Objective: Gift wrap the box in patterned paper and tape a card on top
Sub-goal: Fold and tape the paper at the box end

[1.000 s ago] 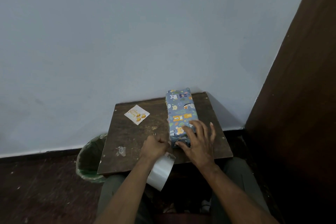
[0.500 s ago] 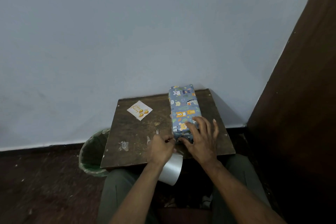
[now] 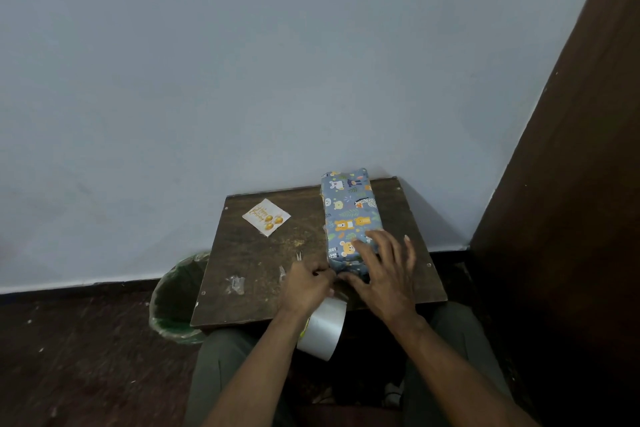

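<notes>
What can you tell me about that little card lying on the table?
The card is a small white square, apparently thin paper or cardstock, printed with gold lettering and gold balloons. It lies flat and turned cornerwise on the dark wooden table, near the far left corner, left of the wrapped box. Nothing touches it but the table.

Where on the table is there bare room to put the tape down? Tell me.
The table is bare between the card and the wrapped box, and right of the box. Near the front left edge lie tape scraps. The near end of the box is crowded by both hands.
</notes>
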